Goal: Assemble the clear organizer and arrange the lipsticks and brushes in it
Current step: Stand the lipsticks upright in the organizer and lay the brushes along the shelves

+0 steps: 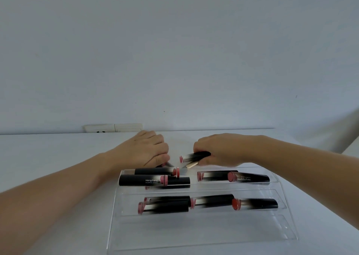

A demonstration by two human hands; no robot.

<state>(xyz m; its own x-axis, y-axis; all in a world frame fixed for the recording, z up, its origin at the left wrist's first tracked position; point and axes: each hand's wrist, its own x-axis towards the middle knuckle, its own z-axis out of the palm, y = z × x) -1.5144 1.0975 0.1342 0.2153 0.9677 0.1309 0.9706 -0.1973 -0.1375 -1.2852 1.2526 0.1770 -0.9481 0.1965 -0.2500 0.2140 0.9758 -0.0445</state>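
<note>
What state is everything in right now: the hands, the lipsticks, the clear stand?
Left hand: closed on a lipstick behind the organizer.
Right hand: gripping a lipstick and a gold-handled item.
Organizer: on the table, front tier bare.
Middle-tier lipsticks: lying flat, capped.
Back-tier lipsticks: lying flat, capped.

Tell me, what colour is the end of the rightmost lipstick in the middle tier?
Orange-red end, black body; head view.

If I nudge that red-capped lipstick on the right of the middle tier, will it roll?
The red-capped lipstick looks round and lies on its side, so it would probably roll. The clear organizer tier appears to have a front lip that should stop it. It looks rigid and probably light.
</note>
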